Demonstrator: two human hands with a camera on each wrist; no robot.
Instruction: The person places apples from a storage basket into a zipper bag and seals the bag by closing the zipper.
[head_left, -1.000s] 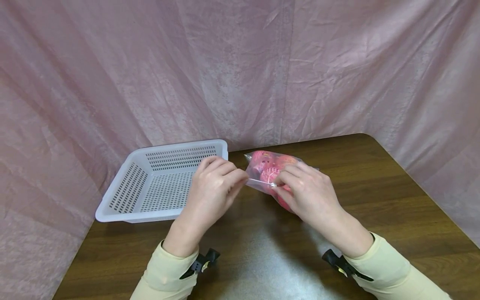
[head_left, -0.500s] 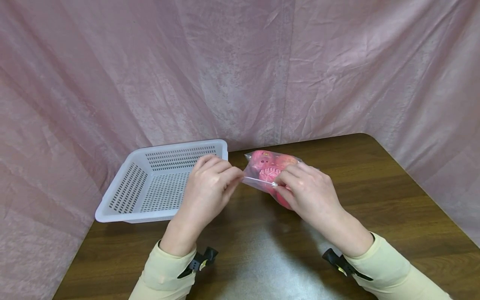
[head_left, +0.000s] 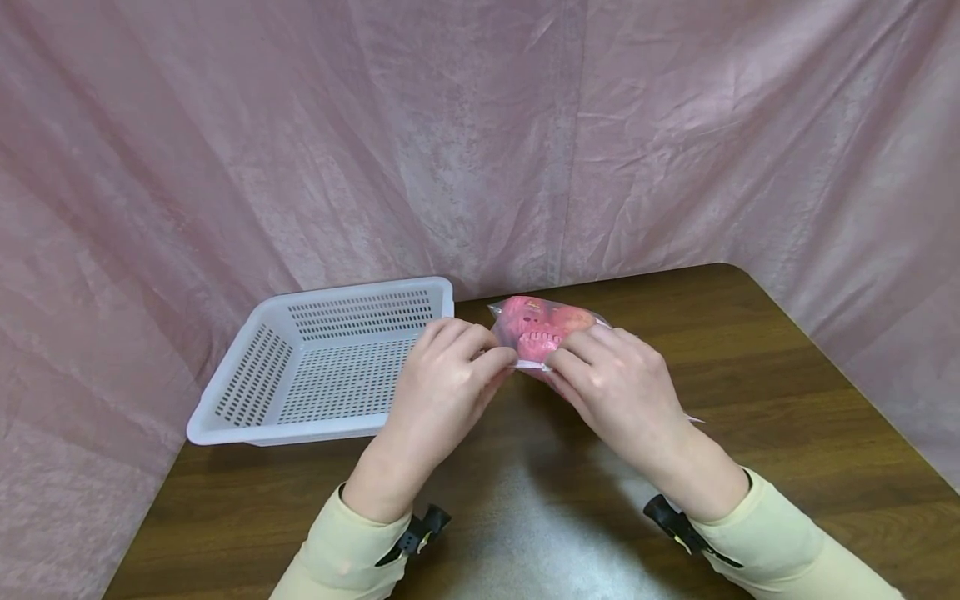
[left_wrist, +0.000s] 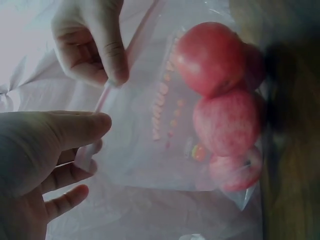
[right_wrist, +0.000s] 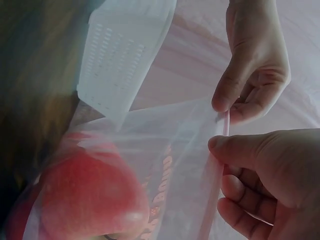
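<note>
Both my left hand and right hand pinch the zip strip of the clear bag of 3 apples near the table's far edge beside the white basket, so I should keep thumb and fingertips tight on the strip itself and work along it evenly.

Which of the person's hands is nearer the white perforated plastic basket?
Left. The left hand overlaps the white perforated plastic basket's right side in view; the right hand is farther right.
</note>
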